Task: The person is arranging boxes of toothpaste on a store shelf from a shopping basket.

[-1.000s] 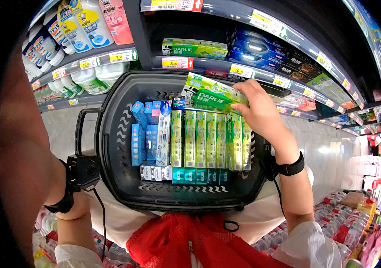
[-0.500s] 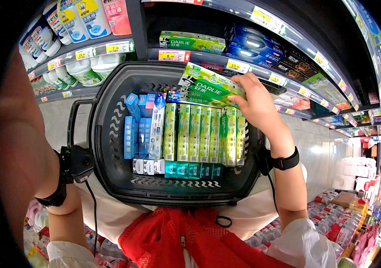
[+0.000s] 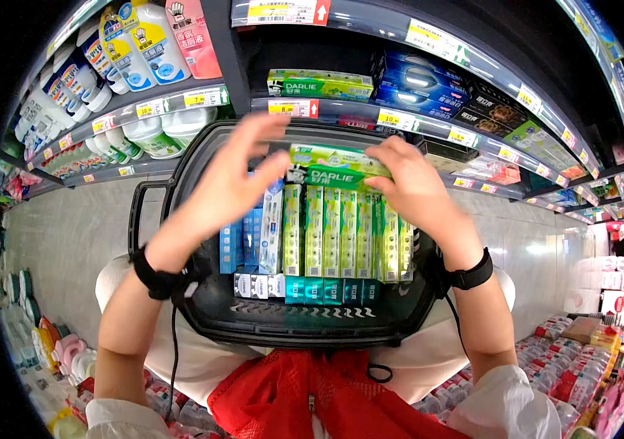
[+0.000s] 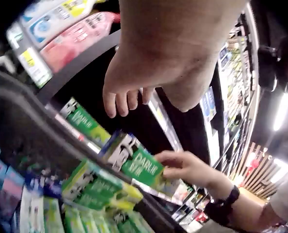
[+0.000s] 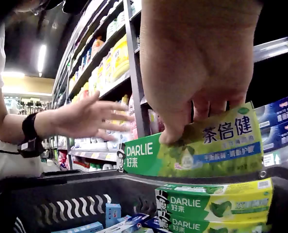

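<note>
My right hand (image 3: 418,183) pinches a green-and-yellow Darlie toothpaste box (image 5: 144,156) by its right part, thumb on the near side and fingers behind. This box is held level above the far rim of a black shopping basket (image 3: 290,333). My left hand (image 3: 235,179), blurred, hovers over the basket's far left with fingers spread, holding nothing, near the box's left end. Below, two Darlie boxes (image 5: 216,201) lie stacked. Upright green toothpaste boxes (image 3: 334,234) stand in a row, with blue boxes (image 3: 231,245) at left and teal boxes (image 3: 323,291) along the near side.
Beyond the basket, a shelf holds another Darlie box (image 3: 319,83), dark blue boxes (image 3: 418,84) and black boxes (image 3: 491,110). Cleaner bottles (image 3: 154,44) fill the left shelf. Wrapped bottles (image 3: 568,373) are stacked at lower right. The basket sits against the person's legs.
My left hand has come from outside the head view to above the basket's far left. My right hand still holds the toothpaste box, now turned more level.
</note>
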A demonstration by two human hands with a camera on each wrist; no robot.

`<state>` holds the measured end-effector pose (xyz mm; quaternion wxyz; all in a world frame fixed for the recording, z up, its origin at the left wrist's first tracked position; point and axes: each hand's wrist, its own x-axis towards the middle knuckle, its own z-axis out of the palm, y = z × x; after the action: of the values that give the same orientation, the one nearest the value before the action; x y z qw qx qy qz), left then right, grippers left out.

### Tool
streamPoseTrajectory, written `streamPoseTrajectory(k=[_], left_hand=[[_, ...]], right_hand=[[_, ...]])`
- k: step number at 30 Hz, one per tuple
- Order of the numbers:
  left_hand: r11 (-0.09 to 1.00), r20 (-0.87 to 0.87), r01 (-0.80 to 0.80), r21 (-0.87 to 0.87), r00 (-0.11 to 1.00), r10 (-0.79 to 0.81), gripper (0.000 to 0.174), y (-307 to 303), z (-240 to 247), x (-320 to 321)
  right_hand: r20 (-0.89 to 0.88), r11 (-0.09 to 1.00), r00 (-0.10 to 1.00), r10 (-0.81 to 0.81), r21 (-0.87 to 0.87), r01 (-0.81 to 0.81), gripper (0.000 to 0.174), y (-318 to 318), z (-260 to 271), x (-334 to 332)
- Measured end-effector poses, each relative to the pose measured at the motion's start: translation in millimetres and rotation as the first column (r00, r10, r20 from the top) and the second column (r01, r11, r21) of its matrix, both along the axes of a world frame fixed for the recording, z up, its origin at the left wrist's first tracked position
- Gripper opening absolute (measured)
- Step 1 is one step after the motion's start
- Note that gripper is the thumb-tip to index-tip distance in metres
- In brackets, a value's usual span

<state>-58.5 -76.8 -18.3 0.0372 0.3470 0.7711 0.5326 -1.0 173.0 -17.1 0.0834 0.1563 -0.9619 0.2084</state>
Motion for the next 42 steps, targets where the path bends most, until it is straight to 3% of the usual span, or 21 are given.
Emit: streamPoseTrajectory(k=[1, 2, 5, 7, 8, 11, 15, 18, 21, 23, 25, 29, 31, 32, 37, 40, 42], left_hand=[[0.990, 0.088, -0.002, -0.142, 0.996, 0.015, 0.048, -0.7, -8.3, 10.7], [0.972, 0.011, 0.029, -0.235, 1.000, -0.027, 0.054, -3.0, -18.0, 14.9], [0.951, 0.015, 0.028, -0.309, 1.000, -0.025, 0.051, 1.9, -22.6, 21.6], [0.954, 0.274, 0.006, -0.300, 0.958, 0.080, 0.045, 3.4, -14.0, 15.0], [0.980, 0.375, -0.018, -0.198, 0.922, 0.093, 0.037, 2.1, -20.0, 9.7], [0.999, 0.660, -0.010, -0.037, 0.751, 0.032, 0.032, 3.1, -8.8, 5.4], [1.000, 0.693, -0.024, -0.016, 0.720, 0.028, 0.034, 4.5, -12.0, 7.4], [0.999, 0.613, -0.031, 0.021, 0.790, 0.012, 0.029, 8.1, -9.5, 13.9], [0.997, 0.531, 0.076, 0.020, 0.844, -0.075, 0.026, 2.6, -7.2, 12.7], [0.995, 0.555, 0.092, 0.036, 0.826, -0.096, 0.029, -5.3, -6.1, 8.8], [0.997, 0.445, 0.010, 0.073, 0.895, -0.042, 0.034, -14.1, -7.5, 4.4], [0.985, 0.453, -0.171, 0.024, 0.880, 0.142, 0.040, -38.6, 15.8, -9.2], [0.977, 0.455, -0.204, 0.058, 0.876, 0.156, 0.040, -47.7, 26.9, -12.8], [0.985, 0.468, -0.148, 0.085, 0.879, 0.092, 0.040, -51.8, 31.3, -14.2], [0.996, 0.467, 0.047, 0.081, 0.881, -0.079, 0.035, -61.7, 32.7, -21.4], [0.993, 0.457, 0.019, 0.120, 0.887, -0.072, 0.033, -69.9, 30.3, -25.9], [0.993, 0.445, -0.023, 0.119, 0.895, -0.032, 0.033, -77.2, 29.8, -29.1]], right_hand=[[0.000, 1.000, 1.000, -0.002, -0.002, 0.002, 0.030, -0.9, -0.7, -1.1], [0.057, 0.997, 0.998, 0.036, -0.075, -0.031, 0.030, -2.2, -1.7, -1.3], [0.157, 0.970, 0.978, 0.138, -0.219, -0.101, 0.027, -4.2, -0.2, -1.3], [0.386, 0.932, 0.911, 0.148, -0.362, 0.001, 0.026, -4.2, 0.1, -1.4], [0.440, 0.923, 0.884, 0.159, -0.385, 0.026, 0.025, -4.3, 2.3, -1.9], [0.482, 0.896, 0.852, 0.206, -0.444, 0.034, 0.024, -2.6, 4.8, -3.0], [0.518, 0.892, 0.825, 0.226, -0.451, 0.039, 0.025, -0.2, 3.6, -3.8], [0.564, 0.871, 0.790, 0.242, -0.485, 0.079, 0.027, -9.5, 7.3, -0.3], [0.576, 0.934, 0.779, 0.247, -0.356, -0.033, 0.036, -23.0, 10.7, 5.2], [0.383, 0.960, 0.912, 0.145, -0.276, -0.037, 0.038, -27.8, 0.1, 6.7], [0.317, 0.964, 0.938, 0.139, -0.259, -0.055, 0.039, -27.9, -2.9, 3.0], [-0.024, 0.992, 0.999, -0.045, -0.123, 0.042, 0.040, -26.2, 2.2, -5.3], [-0.088, 0.997, 0.994, -0.059, -0.053, 0.055, 0.039, -30.6, 6.9, -19.2], [-0.161, 1.000, 0.987, -0.026, -0.015, 0.024, 0.038, -32.6, 8.4, -29.0], [-0.184, 0.935, 0.977, 0.104, 0.353, -0.033, 0.037, -46.0, 8.3, -102.6], [-0.167, 0.871, 0.971, 0.168, 0.487, -0.067, 0.039, -52.0, 6.6, -142.6], [-0.014, 0.794, 0.996, 0.088, 0.604, -0.062, 0.040, -54.2, 9.4, -160.1]])
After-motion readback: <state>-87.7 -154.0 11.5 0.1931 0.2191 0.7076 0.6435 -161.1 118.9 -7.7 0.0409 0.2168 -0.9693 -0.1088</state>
